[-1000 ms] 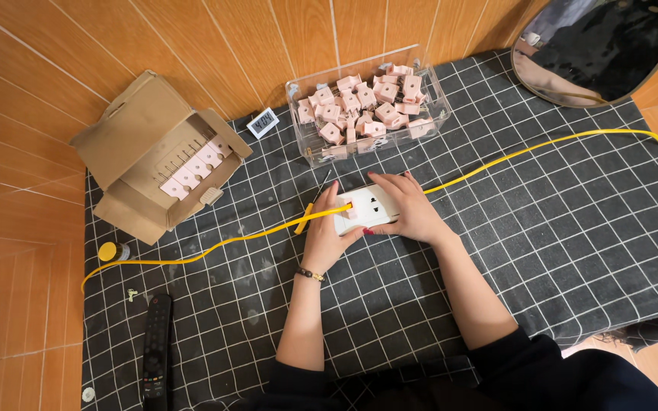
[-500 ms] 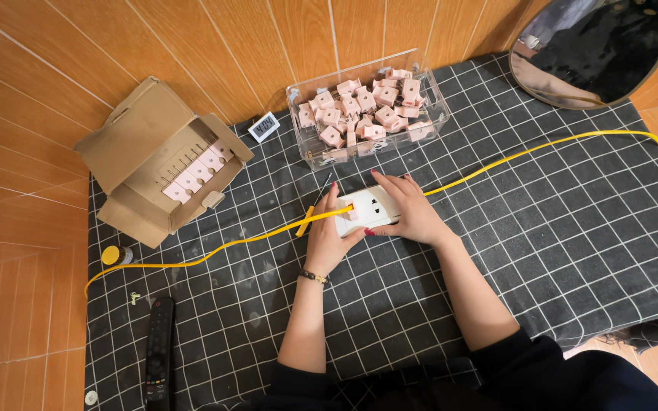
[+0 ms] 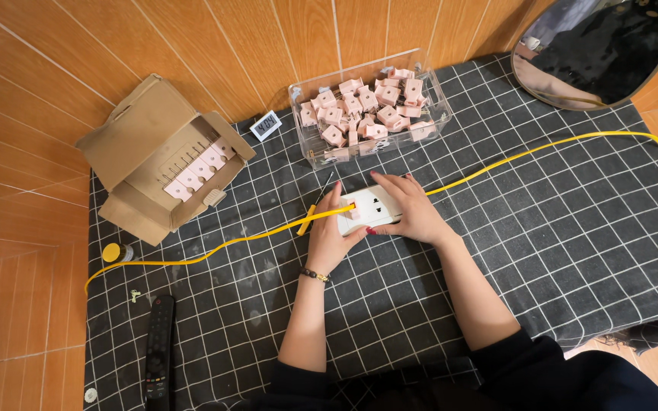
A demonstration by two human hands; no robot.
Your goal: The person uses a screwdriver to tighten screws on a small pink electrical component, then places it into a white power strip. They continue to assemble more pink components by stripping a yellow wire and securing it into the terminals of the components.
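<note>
A white socket block (image 3: 367,209) lies on the black grid-patterned mat (image 3: 557,243), with a small pink plug piece (image 3: 352,215) at its left end. My left hand (image 3: 330,234) grips that left end, thumb by the pink piece. My right hand (image 3: 407,209) rests over the block's right side and holds it down. A yellow cable (image 3: 215,250) runs across the mat under my hands. Just left of my left hand lies a yellow-handled screwdriver (image 3: 310,215).
A clear plastic bin (image 3: 371,114) of several pink plug pieces stands behind the hands. An open cardboard box (image 3: 163,164) with pink pieces sits at left. A small digital display (image 3: 266,125), a black remote (image 3: 159,346), a yellow cap (image 3: 116,252) and a round mirror (image 3: 599,49) are around.
My hands and the white block stay in place. My left fingers have shifted slightly on the block's left end.
</note>
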